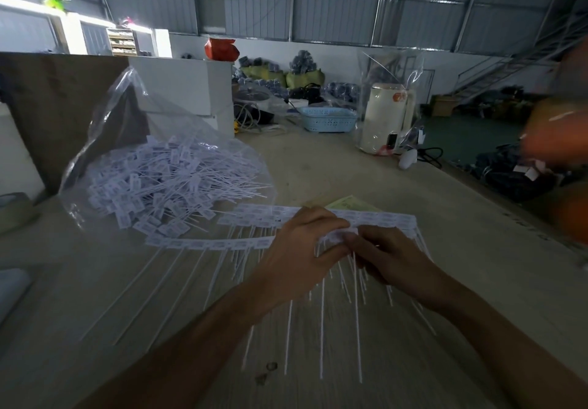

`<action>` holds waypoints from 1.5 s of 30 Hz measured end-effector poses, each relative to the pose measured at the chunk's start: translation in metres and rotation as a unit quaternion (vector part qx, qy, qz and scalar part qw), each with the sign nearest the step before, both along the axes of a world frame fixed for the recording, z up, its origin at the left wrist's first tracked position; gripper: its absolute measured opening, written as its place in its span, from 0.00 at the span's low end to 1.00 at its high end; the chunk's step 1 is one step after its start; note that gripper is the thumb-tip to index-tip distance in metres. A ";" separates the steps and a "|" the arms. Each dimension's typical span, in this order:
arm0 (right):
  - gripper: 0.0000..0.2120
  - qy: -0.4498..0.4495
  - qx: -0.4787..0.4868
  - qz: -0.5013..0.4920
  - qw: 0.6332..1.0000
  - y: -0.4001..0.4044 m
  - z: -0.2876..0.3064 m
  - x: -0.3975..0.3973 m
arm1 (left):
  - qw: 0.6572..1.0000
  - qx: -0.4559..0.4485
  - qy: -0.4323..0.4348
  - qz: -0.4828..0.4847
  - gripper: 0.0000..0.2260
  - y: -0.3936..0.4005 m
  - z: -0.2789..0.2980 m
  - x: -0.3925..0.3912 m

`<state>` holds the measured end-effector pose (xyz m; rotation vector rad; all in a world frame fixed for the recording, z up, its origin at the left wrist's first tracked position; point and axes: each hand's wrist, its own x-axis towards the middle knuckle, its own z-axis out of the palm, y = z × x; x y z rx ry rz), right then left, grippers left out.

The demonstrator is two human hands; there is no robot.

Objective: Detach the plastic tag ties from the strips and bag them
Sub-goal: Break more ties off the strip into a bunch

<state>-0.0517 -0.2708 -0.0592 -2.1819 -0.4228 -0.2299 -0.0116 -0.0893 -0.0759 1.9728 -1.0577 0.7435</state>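
Far left of desk (pixel 318 167): clear plastic bag (pixel 127 128), mouth open, heaped with loose white tag ties (pixel 165 182). Just right of bag, near desk centre: tag strips (pixel 219 244) lying flat, tails pointing toward near edge. Left hand (pixel 299 249) and right hand (pixel 385 256) close together over one strip, fingertips pinching its tag heads. Far right edge: kettle (pixel 386 119) inside clear bag.
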 end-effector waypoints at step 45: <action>0.13 0.061 0.127 0.042 0.989 -0.007 0.002 -0.001 | 0.998 0.058 0.022 0.017 0.09 0.018 0.005 0.007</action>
